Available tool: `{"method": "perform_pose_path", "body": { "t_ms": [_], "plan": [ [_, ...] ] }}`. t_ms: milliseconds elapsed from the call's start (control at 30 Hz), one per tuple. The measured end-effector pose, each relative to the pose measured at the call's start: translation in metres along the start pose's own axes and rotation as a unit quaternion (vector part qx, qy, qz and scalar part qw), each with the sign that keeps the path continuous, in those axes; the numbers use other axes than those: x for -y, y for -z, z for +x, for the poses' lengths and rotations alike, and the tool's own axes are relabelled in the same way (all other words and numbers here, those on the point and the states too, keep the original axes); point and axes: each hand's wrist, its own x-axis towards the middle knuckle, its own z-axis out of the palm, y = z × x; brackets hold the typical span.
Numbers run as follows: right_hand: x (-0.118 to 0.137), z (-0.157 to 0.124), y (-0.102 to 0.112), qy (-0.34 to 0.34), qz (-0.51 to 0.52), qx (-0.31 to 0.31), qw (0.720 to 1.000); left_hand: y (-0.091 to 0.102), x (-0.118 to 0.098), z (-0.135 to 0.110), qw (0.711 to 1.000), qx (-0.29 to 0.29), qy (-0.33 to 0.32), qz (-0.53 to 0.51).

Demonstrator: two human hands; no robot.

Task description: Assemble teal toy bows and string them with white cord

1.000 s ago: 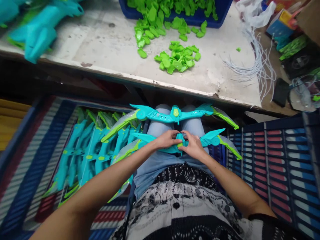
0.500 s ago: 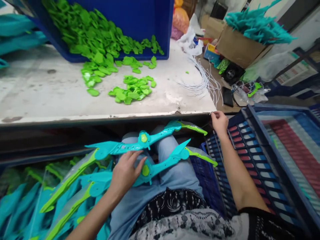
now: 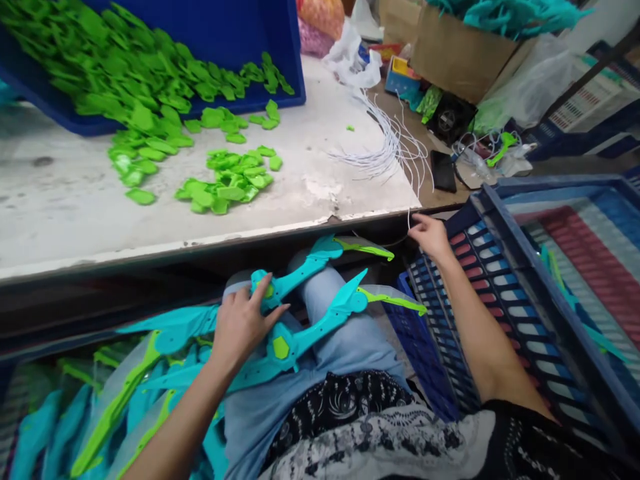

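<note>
Across my lap lie two teal toy bows with lime-green tips: a farther toy bow (image 3: 303,270) and a nearer toy bow (image 3: 320,337). My left hand (image 3: 243,323) rests over the middle of the farther one, index finger and thumb spread apart beside its green centre piece. Under the palm, its contact with the bow is hidden. At the table's front right corner, my right hand (image 3: 430,237) pinches the end of a white string (image 3: 409,217). That string hangs over the edge from a loose bundle of white strings (image 3: 385,150).
A blue bin (image 3: 240,40) tipped on the white table (image 3: 300,193) spills green plastic pieces (image 3: 225,180). More teal bows (image 3: 40,427) fill a container at my left. A dark blue crate (image 3: 545,320) stands at my right. Behind are a cardboard box (image 3: 450,53) and a black phone-like slab (image 3: 443,171).
My left hand has moved up onto the farther bow's middle. My right hand has drawn slightly down and left with the string. The view has shifted right.
</note>
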Motion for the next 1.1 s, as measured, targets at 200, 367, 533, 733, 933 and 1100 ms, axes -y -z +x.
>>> {"method": "perform_pose_path", "body": {
  "t_ms": [200,367,533,733,933,1100],
  "plan": [
    [-0.032,-0.135,0.04,-0.159,0.218,0.325,0.907,0.013,-0.012,-0.014,0.995,-0.072,0.016,-0.066],
    [-0.057,-0.19,0.04,-0.168,0.24,0.05,0.955,0.021,-0.096,-0.022,0.954,0.041,-0.032,-0.294],
    [-0.072,-0.196,0.016,-0.042,0.152,-0.069,0.985,-0.019,-0.188,-0.017,0.784,0.387,-0.018,-0.484],
    [-0.084,-0.197,0.006,0.047,0.093,-0.09,0.99,-0.061,-0.235,-0.004,0.653,0.43,0.167,-0.601],
    [-0.091,-0.196,0.001,0.08,0.071,-0.098,0.989,-0.078,-0.257,0.006,0.543,0.458,0.234,-0.664],
    [-0.095,-0.198,-0.005,0.117,0.053,-0.113,0.985,-0.089,-0.268,0.007,0.477,0.481,0.207,-0.706]
  ]
}}
